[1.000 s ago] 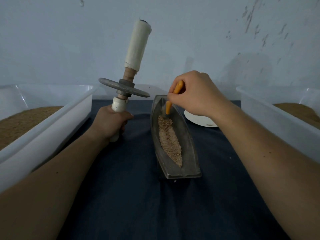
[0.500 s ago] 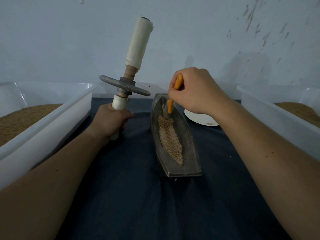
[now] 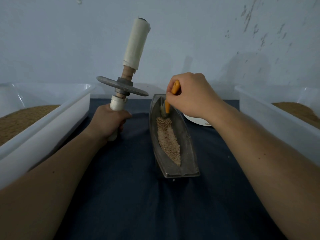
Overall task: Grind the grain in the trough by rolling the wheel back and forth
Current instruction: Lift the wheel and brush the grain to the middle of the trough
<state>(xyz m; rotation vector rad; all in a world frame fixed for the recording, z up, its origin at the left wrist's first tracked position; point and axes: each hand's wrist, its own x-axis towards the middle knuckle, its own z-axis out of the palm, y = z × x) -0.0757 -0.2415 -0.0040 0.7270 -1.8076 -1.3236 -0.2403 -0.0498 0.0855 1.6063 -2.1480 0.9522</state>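
Grey metal for the long boat-shaped trough (image 3: 189, 153), set lengthwise on the dark blue cloth (image 3: 138, 205) over the table, near end blunt, far end pointed. Saw a strip of pale, partly crushed grain (image 3: 168, 141) along the trough's floor, coarser and browner toward the far end. Held the grinding wheel (image 3: 121, 86), a flat grey metal disc on a wooden axle, clear of the trough and to its left, raised above the cloth, axle nearly upright and leaning a little toward the trough. Wrapped the left hand (image 3: 109, 120) round the lower white handle, fingers curled tight about it; left the upper handle, bound in cream cloth, free in the air. Pinched a small orange-handled brush (image 3: 167, 108) in the right hand (image 3: 188, 96) over the trough's far end, fingers bunched and pressed together round the handle, bristles down against the bare metal just beyond the grain. Could not tell whether the bristles touched the grain itself. Saw two white plastic tubs (image 3: 52, 122) flanking the trough, one well to its left, the other tub (image 3: 263, 111) well to its right, each with a brown grainy heap inside. Glimpsed a white round dish (image 3: 195, 119) on the cloth just right of the trough's far end, mostly hidden behind the right wrist.
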